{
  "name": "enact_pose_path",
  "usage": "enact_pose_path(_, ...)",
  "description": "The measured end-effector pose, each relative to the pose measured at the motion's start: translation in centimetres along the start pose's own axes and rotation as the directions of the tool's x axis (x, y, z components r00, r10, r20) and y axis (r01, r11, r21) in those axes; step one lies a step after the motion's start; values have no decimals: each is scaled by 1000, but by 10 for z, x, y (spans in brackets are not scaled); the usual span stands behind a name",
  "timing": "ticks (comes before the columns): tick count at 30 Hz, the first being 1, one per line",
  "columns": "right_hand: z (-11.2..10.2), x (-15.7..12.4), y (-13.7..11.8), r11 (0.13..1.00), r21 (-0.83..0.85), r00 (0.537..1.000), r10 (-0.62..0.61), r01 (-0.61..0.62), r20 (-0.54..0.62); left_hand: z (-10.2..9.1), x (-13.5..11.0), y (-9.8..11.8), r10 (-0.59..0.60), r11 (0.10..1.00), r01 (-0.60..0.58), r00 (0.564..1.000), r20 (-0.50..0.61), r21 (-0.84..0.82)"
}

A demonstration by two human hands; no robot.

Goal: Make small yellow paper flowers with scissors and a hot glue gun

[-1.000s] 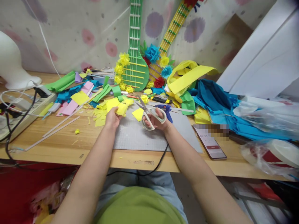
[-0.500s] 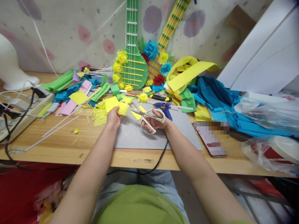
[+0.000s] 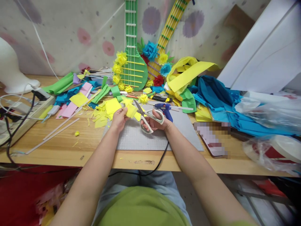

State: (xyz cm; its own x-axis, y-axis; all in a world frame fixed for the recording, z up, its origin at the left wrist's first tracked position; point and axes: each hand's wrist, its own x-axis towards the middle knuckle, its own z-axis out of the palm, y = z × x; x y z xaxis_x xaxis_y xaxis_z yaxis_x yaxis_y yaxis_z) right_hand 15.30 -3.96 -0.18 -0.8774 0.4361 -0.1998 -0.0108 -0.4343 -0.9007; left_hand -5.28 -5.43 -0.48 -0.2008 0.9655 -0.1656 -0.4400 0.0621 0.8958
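Note:
Between its thumb and fingers, my left hand [image 3: 119, 120] pinches a small square of yellow crepe paper [image 3: 131, 110] above the mat. My right hand [image 3: 154, 121] has its fingers through the white-handled scissors [image 3: 148, 118]. The scissor blades are apart and point up and left, close to the yellow square. Both hands are over the grey cutting mat [image 3: 141, 141]. Left of them lies a heap of yellow paper scraps [image 3: 101, 117], with larger yellow squares [image 3: 113, 106] on it. A yellow paper flower [image 3: 143, 99] rests just beyond the scissors.
A blue glue gun [image 3: 164, 110] lies behind my right hand. Farther back lean a green paper guitar [image 3: 135, 73] and a yellow one [image 3: 168, 29]. Blue crepe paper [image 3: 211, 94] and a phone [image 3: 210, 139] are at right, a power strip [image 3: 28, 116] at left.
My left hand has moved right with the yellow square, away from the larger squares on the heap. The scissors have turned, their blades now pointing more upward, beside the square.

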Motion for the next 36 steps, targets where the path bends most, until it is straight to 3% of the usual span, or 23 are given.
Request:
enact_pose_path(11, -7, 8, 11, 981, 30, 981, -193, 194, -12, 4, -2, 6, -17, 1000, 17, 1000, -7, -25)
enact_pose_path(20, -4, 8, 10, 989, -5, 988, -151, 151, -41, 2, -1, 6, -8, 1000, 8, 1000, -17, -9)
enact_pose_path(29, 4, 5, 3, 996, 59, 998, -69, 69, 8, 7, -6, 0, -21, 1000, 20, 999, 40, 14)
enact_pose_path(36, 3, 11, 4, 994, 50, 992, -95, 100, -87, 9, -6, -3, -27, 1000, 27, 999, 46, 9)
